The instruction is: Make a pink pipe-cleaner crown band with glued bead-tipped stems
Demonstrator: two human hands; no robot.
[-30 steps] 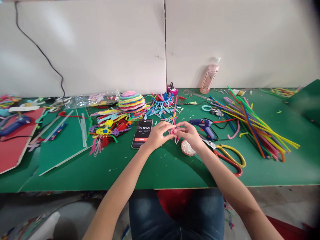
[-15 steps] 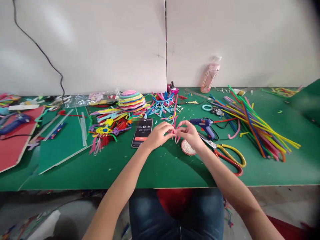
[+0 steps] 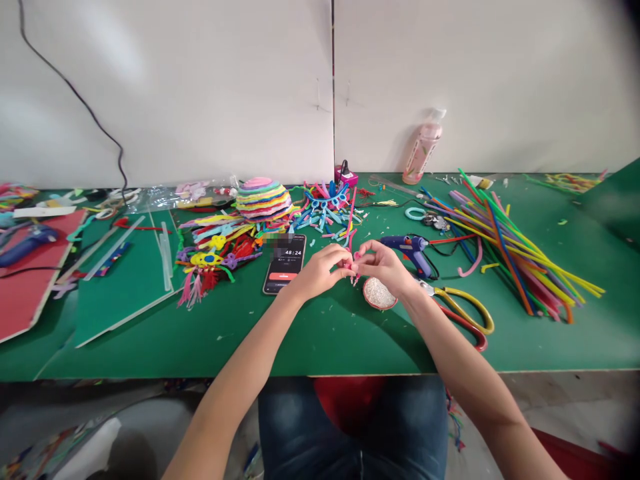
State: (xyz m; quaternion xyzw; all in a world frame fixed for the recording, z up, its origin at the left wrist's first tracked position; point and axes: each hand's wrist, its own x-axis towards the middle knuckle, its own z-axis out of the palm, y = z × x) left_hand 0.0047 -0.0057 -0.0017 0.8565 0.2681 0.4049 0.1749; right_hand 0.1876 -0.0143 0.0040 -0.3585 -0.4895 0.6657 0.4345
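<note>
My left hand (image 3: 327, 270) and my right hand (image 3: 383, 263) meet above the table's middle, fingertips pinched together. Between them is a small pink pipe-cleaner piece (image 3: 355, 259), mostly hidden by the fingers. Little pinkish strands hang just below the fingertips. Close under my right hand sits a small round dish of white beads (image 3: 380, 293). A blue glue gun (image 3: 413, 250) lies beyond that hand, and scissors (image 3: 465, 307) with yellow and red handles rest beside my right forearm, their blades partly covered. Left of my left hand lies a phone (image 3: 285, 265) with a running timer on screen.
A striped, multicoloured dome (image 3: 263, 199) and blue pipe-cleaner work (image 3: 325, 203) stand toward the back. Loose pipe cleaners (image 3: 520, 247) are heaped at right. A pink bottle (image 3: 423, 150) leans on the wall. Green board (image 3: 125, 287) and another glue gun (image 3: 27, 247) lie at left.
My right hand has shifted slightly right and its fingers have moved at the pink piece. The bead dish shows a little more. The timer has advanced by a second.
</note>
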